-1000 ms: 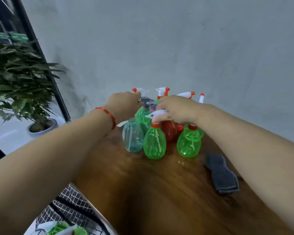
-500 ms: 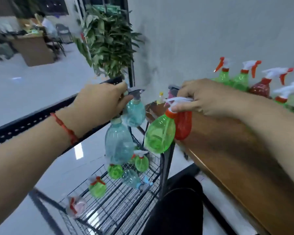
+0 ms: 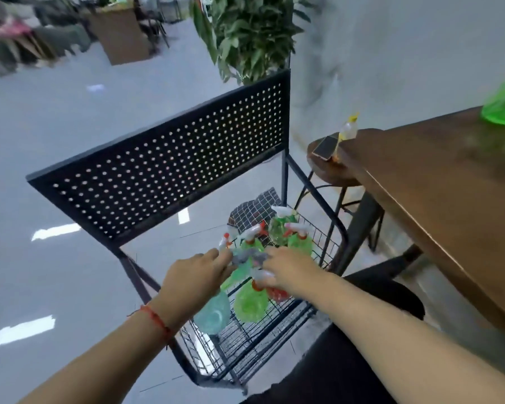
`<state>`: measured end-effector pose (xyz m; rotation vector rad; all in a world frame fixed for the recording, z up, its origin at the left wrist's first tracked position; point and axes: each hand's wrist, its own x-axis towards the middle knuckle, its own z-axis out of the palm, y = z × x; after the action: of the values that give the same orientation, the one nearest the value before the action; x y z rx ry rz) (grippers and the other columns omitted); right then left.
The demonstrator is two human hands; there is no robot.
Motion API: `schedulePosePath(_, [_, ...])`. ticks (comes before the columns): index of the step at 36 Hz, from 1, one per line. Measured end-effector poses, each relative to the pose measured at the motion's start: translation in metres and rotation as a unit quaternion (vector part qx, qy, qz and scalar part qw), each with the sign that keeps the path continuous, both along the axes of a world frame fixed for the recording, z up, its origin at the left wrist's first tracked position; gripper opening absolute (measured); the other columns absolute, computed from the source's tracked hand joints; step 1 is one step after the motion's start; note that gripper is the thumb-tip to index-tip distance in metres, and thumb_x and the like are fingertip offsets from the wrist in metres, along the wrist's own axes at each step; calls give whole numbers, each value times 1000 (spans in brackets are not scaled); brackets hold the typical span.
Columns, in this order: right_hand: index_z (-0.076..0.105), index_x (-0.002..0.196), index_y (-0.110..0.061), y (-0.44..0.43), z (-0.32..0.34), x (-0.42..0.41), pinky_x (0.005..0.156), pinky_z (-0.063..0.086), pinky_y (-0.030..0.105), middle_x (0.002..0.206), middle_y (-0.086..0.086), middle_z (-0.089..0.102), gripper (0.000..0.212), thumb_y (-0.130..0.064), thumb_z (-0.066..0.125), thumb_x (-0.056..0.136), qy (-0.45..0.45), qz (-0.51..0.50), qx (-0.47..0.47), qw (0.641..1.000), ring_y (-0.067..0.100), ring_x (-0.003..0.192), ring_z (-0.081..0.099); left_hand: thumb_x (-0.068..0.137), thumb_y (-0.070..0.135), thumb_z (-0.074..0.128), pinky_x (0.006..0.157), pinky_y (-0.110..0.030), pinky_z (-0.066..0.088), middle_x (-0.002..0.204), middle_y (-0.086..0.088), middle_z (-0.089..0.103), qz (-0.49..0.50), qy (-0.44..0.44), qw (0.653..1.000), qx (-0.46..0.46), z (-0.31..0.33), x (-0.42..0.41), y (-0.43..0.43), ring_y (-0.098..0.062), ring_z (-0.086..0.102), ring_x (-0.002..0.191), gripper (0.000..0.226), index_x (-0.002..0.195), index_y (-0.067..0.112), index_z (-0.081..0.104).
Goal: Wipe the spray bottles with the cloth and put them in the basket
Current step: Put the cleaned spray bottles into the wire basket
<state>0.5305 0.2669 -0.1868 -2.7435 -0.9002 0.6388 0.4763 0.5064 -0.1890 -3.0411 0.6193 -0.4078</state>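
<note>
Green bottle, teal bottle; both hanging base-down

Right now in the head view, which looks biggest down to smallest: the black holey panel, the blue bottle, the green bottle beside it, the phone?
1. black holey panel
2. blue bottle and green bottle: look about alike, so tied
3. phone, smallest here, though it sits farther from the camera

Black wire basket under a black, dot-punched panel. A green bottle, a teal bottle, a red bottle. A black-and-white checked cloth. Brown wood-grain surface.
</note>
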Motion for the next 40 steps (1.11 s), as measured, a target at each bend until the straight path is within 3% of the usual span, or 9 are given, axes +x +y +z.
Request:
schedulePosePath(4, [74, 117, -19, 14, -21, 6, 105, 47, 48, 150, 1, 54, 35, -46, 57, 103, 20, 18, 0, 1000, 30, 131, 52, 81, 40, 84, 37, -23, 32, 77, 11, 60, 35, 60, 997, -20, -5, -12, 10, -17, 61, 53, 37, 104, 26, 60])
schedulePosePath(7, [74, 92, -24, 22, -33, 7, 111, 39, 55, 143, 5, 54, 25, -39, 57, 104, 22, 36, -18, 999, 29, 129, 51, 84, 38, 82, 44, -27, 34, 90, 10, 62, 90, 144, 985, -5, -11, -15, 13, -19, 67, 69, 38, 110, 30, 55])
schedulePosePath(15, [38, 161, -32, 28, -63, 12, 100, 49, 43, 153, 1, 50, 67, -56, 58, 102, 62, 6, 17, 998, 28, 139, 48, 102, 20, 62, 62, -38, 41, 117, 2, 60, 232, 258, 938, 9, -50, -10, -15, -29, 67, 98, 41, 137, 27, 42])
schedulePosePath(21, [55, 112, -34, 32, -73, 23, 86, 50, 37, 125, -13, 54, 31, -52, 71, 93, 16, -41, 115, 992, 21, 122, 56, 93, 22, 70, 62, -38, 40, 116, 6, 58, 249, 266, 931, -26, -75, -14, -7, -26, 61, 103, 45, 128, 29, 42])
schedulePosePath(25, [42, 151, -34, 56, -71, 38, 116, 40, 46, 162, -6, 39, 62, -30, 71, 96, -3, 43, 109, 993, 22, 146, 39, 94, 21, 71, 66, -38, 46, 118, 7, 58, 253, 259, 930, -56, -86, -18, 0, -25, 58, 105, 48, 131, 34, 43])
schedulePosePath(29, [68, 107, -36, 85, -94, 45, 84, 46, 41, 92, -14, 59, 18, -24, 73, 94, -54, 115, 25, 992, 22, 106, 63, 99, 27, 69, 84, -44, 54, 133, 2, 59, 276, 280, 916, -81, -89, -12, -9, -29, 55, 122, 51, 144, 29, 46])
schedulePosePath(32, [71, 98, -34, 94, -97, 49, 77, 42, 38, 87, -12, 61, 8, -38, 65, 101, -68, 120, 22, 990, 21, 92, 64, 98, 40, 76, 93, -43, 54, 137, -3, 57, 328, 300, 883, -152, -91, -14, -10, -27, 53, 133, 57, 143, 22, 47])
schedulePosePath(37, [70, 113, -25, 107, -96, 47, 88, 51, 44, 109, 1, 68, 30, -45, 48, 106, -43, 117, 23, 992, 27, 106, 63, 102, 11, 63, 56, -34, 47, 109, -9, 68, 365, 311, 862, -168, -98, -34, -5, -24, 63, 75, 40, 134, 16, 39])
schedulePosePath(40, [65, 125, -22, 112, -95, 45, 89, 50, 45, 117, 4, 64, 31, -42, 51, 106, -23, 121, 9, 992, 30, 111, 61, 105, 14, 55, 64, -36, 51, 105, -7, 68, 335, 327, 876, -116, -97, -37, -8, -25, 61, 75, 20, 119, 18, 41])
